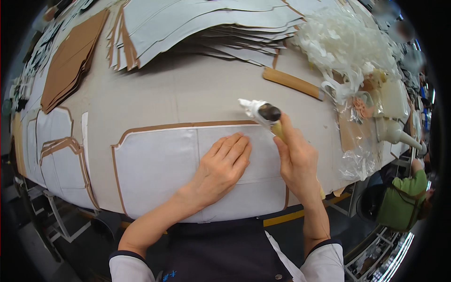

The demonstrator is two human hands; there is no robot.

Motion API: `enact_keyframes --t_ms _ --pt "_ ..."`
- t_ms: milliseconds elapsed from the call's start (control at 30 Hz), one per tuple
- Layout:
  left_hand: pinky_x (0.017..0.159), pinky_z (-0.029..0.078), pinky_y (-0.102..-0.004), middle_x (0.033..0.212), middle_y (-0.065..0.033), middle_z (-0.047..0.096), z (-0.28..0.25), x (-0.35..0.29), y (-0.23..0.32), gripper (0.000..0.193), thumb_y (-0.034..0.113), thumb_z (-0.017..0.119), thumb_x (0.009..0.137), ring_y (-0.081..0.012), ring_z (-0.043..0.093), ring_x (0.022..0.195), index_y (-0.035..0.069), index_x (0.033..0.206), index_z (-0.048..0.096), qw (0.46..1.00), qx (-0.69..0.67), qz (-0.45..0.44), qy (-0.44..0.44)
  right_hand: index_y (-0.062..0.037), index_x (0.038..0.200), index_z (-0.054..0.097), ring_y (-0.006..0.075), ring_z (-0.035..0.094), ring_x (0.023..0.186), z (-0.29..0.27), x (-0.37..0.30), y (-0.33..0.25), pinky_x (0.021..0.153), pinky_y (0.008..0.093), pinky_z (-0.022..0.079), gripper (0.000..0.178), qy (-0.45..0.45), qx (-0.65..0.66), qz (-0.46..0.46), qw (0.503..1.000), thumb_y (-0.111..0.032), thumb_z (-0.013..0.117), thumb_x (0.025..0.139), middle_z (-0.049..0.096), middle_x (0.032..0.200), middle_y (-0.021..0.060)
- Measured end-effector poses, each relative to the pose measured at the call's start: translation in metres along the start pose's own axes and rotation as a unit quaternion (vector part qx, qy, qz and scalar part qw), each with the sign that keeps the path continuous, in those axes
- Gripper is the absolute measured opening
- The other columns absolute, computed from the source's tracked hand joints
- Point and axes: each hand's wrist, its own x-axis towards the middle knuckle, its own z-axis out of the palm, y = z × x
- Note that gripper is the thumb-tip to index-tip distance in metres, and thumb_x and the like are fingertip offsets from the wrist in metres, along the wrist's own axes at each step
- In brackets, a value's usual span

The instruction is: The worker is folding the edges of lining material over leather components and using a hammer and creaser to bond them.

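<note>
A white panel with a brown folded edge point(157, 164) lies flat on the table in front of me. My left hand point(224, 162) rests palm down near the panel's middle, fingers stretched out and nothing held. My right hand point(298, 157) is closed round the pale handle of a hammer point(269, 113), above the panel's far right corner. The hammer's head has a dark round face, and its other end is wrapped in white. Whether the hammer touches the panel is hard to tell.
Stacked white and brown sheets point(211, 21) spread across the far side. Brown panels point(73, 58) lie far left, smaller edged pieces point(68, 160) at the left. A tan strip point(292, 83), white scrap ribbons point(347, 44) and a white bottle point(394, 131) sit right. A person in green point(401, 202) is beyond.
</note>
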Motion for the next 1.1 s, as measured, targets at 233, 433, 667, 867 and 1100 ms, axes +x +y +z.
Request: enact_keyframes --t_ms 233,433,667,867,1100 --pt "0.092 0.054 -0.0423 0.117 -0.0131 0.069 -0.041 -0.051 -0.035 0.034 0.000 0.079 0.081 -0.0325 0.065 0.111 -0.003 0.114 0.073 0.988 0.064 -0.112 0.090 -0.0149 0.152 0.058 0.0279 0.058 0.063 0.008 0.001 -0.005 0.057 0.0405 0.047 0.066 0.051 -0.020 -0.005 0.998 0.001 0.073 0.090 0.057 0.081 0.0103" --pt "0.090 0.054 -0.0417 0.119 -0.0126 0.068 -0.044 -0.054 -0.045 0.035 0.000 0.079 0.082 -0.0318 0.064 0.108 -0.003 0.117 0.073 0.981 0.067 -0.142 0.110 -0.0134 0.143 0.068 0.0265 0.060 0.079 0.017 0.020 0.031 0.068 0.0409 0.049 0.063 0.134 -0.162 -0.029 0.977 0.005 0.076 0.084 0.060 0.092 0.0102" --pt "0.084 0.051 -0.0404 0.117 -0.0113 0.066 -0.044 -0.042 -0.049 0.044 0.003 0.081 0.081 -0.0281 0.063 0.100 -0.002 0.124 0.071 0.981 0.066 -0.156 0.098 -0.0006 0.115 0.072 0.0303 0.063 0.082 0.030 0.045 -0.024 0.072 0.0421 0.051 0.033 0.104 -0.029 -0.143 0.984 0.005 0.076 0.083 0.063 0.094 0.0123" --pt "0.082 0.047 -0.0392 0.115 -0.0095 0.065 -0.039 -0.042 -0.057 0.046 0.003 0.081 0.081 -0.0259 0.061 0.096 0.000 0.126 0.071 0.981 0.037 -0.162 0.099 0.0042 0.108 0.071 0.0272 0.065 0.082 0.080 0.056 -0.051 0.069 0.0384 0.054 0.036 0.031 0.095 -0.213 0.972 0.005 0.072 0.072 0.064 0.097 0.0126" --pt "0.083 0.042 -0.0390 0.115 -0.0076 0.063 -0.041 -0.043 -0.060 0.046 0.004 0.081 0.082 -0.0232 0.057 0.094 0.003 0.128 0.072 0.981 0.008 -0.173 0.082 0.0104 0.124 0.068 0.0273 0.063 0.098 0.088 0.050 -0.045 0.078 0.0375 0.052 0.050 0.005 0.007 -0.281 0.960 -0.005 0.070 0.076 0.062 0.114 0.0156"
